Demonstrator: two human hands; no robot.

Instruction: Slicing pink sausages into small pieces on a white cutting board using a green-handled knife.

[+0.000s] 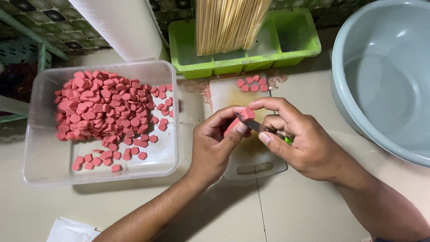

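Sausage point(239, 120) pinched in left hand point(214, 145) over cutting board point(251, 157), catching slices. Knife point(251, 124) clasped in right hand point(304, 143), blade against tip. Tub point(36, 157) alongside for cut pieces point(101, 112)

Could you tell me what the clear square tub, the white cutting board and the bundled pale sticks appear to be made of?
The clear square tub looks like glossy see-through plastic; the floor shows through its walls. The white cutting board seems matt plastic, stained yellowish, with a moulded handle slot. The bundled pale sticks look like bamboo or wood: thin, straw-coloured, dull.
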